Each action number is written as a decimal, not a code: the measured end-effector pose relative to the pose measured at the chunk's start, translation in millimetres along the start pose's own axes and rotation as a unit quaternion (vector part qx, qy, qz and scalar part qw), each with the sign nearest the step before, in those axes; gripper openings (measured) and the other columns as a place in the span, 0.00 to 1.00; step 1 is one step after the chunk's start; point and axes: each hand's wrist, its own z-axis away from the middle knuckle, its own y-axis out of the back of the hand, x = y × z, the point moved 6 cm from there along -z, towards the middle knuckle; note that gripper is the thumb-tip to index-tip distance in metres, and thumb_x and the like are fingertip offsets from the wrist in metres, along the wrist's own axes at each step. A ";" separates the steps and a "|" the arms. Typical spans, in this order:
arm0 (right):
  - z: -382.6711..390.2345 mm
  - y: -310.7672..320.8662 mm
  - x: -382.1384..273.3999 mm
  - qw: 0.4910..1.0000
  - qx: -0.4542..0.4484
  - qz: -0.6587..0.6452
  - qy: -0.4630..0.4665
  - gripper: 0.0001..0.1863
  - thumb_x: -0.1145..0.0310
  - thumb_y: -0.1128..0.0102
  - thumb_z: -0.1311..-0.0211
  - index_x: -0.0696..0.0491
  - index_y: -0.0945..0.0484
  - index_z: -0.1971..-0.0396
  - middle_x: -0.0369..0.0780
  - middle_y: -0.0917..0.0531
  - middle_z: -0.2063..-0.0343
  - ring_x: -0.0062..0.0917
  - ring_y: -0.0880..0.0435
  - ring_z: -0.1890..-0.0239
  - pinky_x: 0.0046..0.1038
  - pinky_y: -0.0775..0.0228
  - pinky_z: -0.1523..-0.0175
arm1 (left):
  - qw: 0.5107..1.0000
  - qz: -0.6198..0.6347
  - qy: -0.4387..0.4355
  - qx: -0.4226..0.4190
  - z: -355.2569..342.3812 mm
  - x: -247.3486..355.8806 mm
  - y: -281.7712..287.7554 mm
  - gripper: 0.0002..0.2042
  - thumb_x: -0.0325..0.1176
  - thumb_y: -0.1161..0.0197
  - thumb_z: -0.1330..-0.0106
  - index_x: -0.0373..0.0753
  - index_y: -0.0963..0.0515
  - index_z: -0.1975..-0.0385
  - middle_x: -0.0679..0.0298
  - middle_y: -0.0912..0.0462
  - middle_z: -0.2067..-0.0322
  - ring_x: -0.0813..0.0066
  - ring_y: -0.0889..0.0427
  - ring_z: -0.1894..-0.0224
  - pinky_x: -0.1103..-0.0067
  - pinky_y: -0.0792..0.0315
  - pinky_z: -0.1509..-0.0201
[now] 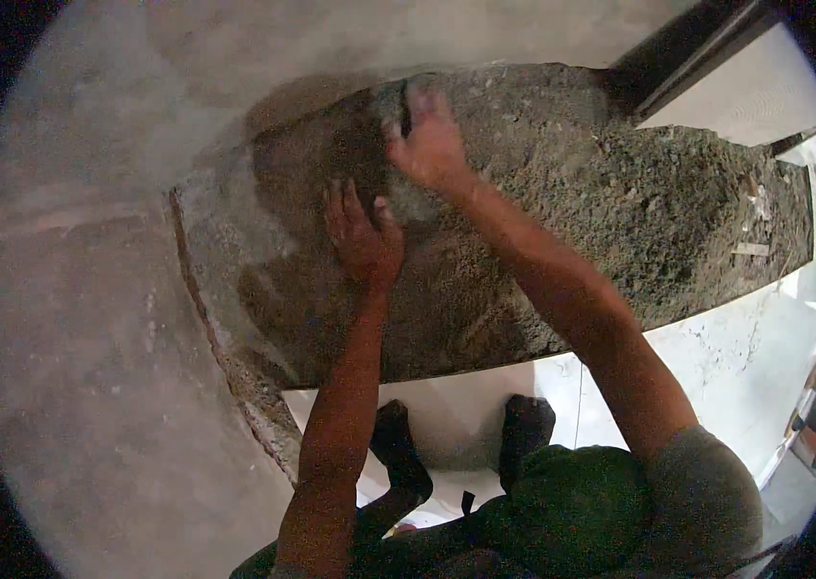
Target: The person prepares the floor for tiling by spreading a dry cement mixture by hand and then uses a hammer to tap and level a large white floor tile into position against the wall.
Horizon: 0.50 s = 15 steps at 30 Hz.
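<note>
My left hand [363, 236] lies over a strip of rough, grey-brown dirt or mortar [649, 222], its fingers stretched out and apart. Farther off and slightly to the right, my right hand [429, 145] reaches toward the far edge of the same strip. Its fingers are spread and a little blurred by motion, and I see nothing held in them. Around both hands the surface looks darker and smoother than the coarse, crumbly part at the right. Whether either palm presses on the surface is hidden.
Smooth concrete [90, 318] spreads at the left, with a broken edge [198, 299] beside the strip. White tiles [717, 357] border the near side, where my dark-covered feet [529, 425] stand. A dark post-like piece [697, 63] rises at the far right. A pale scrap [751, 249] lies on the dirt.
</note>
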 end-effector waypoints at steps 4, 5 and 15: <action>-12.9 -1.2 -28.8 0.996 0.010 0.067 -0.050 0.40 0.52 0.45 0.30 0.70 0.39 0.31 0.67 0.36 0.33 0.65 0.39 0.30 0.57 0.44 0.26 | 0.998 0.046 -0.027 0.016 0.3 4.7 8.2 0.31 0.52 0.54 0.19 0.32 0.36 0.28 0.47 0.41 0.24 0.41 0.45 0.22 0.48 0.54 0.19; -14.0 -6.1 -31.8 0.996 0.012 0.069 -0.047 0.40 0.52 0.45 0.30 0.70 0.39 0.31 0.67 0.36 0.33 0.65 0.39 0.30 0.57 0.44 0.26 | 0.998 0.049 -0.027 0.019 -0.5 2.0 8.2 0.31 0.52 0.54 0.19 0.32 0.36 0.28 0.47 0.41 0.24 0.41 0.45 0.22 0.48 0.54 0.19; 1.5 -38.5 -65.0 0.997 -0.075 -0.011 0.020 0.38 0.42 0.50 0.27 0.58 0.31 0.31 0.57 0.23 0.40 0.56 0.26 0.36 0.51 0.36 0.30 | 0.981 0.110 -0.162 0.020 -6.7 -33.7 -5.7 0.22 0.43 0.50 0.19 0.41 0.30 0.32 0.42 0.31 0.31 0.38 0.34 0.28 0.50 0.40 0.25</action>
